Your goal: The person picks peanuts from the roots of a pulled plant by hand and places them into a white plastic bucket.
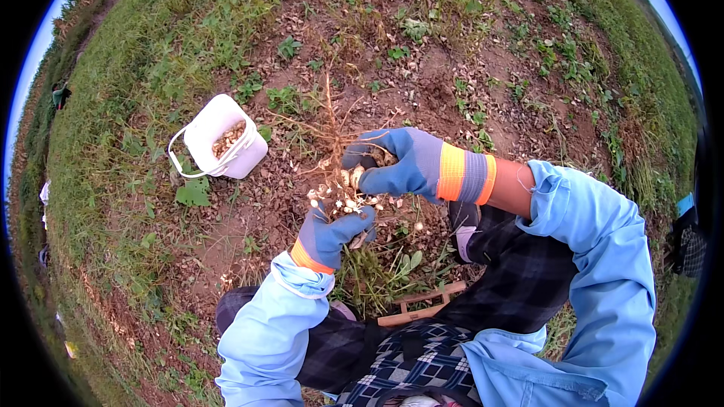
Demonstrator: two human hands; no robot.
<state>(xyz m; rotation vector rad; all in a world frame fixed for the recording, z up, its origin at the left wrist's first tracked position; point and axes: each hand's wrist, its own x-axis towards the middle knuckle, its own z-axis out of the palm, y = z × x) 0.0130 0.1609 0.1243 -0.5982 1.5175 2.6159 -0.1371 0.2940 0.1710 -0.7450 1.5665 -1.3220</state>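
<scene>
An uprooted peanut plant (335,144) is held roots up before me, its thin brown roots spreading above the pale pods (350,204). My left hand (339,233), in a blue-coated glove with an orange cuff, grips the plant just below the pod cluster. Green leafy stems (376,277) lie beneath that hand, between my feet. My right hand (390,164), gloved alike, comes in from the right with its thumb and fingers closed around pods by the root. Its fingertips are partly hidden by roots and pods.
A white plastic bucket (249,161) with its handle hanging to one side stands at left, holding picked peanuts (229,138). A low wooden frame (416,314) lies between my legs. Weeds and dry leaves cover the reddish soil (418,76). Part of another person (687,243) shows at the far right.
</scene>
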